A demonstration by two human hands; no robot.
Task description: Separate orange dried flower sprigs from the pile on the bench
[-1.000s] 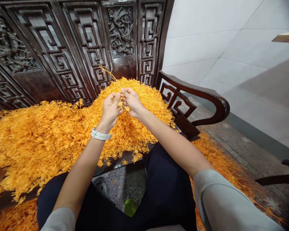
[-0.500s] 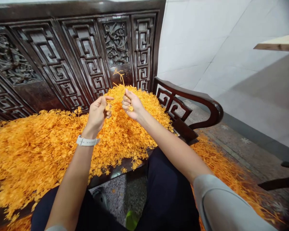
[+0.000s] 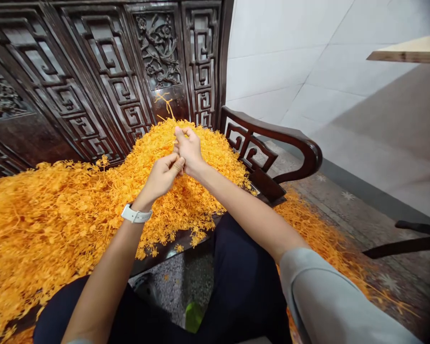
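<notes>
Seated facing a carved dark-wood bench (image 3: 93,71), working over the heap of orange sprigs (image 3: 57,215) piled along its seat. Hands together above the far right end of the heap: right hand (image 3: 188,148) closed round a single sprig (image 3: 166,106), thin stem poking up past the knuckles; left hand (image 3: 163,174) touching it from the near side, thumb and forefinger pinched at the sprig's lower end, on a bit too small to make out. Judged to be mid-separation, plucking a piece from the held sprig. Calls next for a firm hold with the right and a short, clean pull with the left, kept clear of the loose tangle beneath. More orange spill on the floor (image 3: 318,239) to the right, beyond the armrest (image 3: 272,138). White watch (image 3: 136,215) on the left wrist
</notes>
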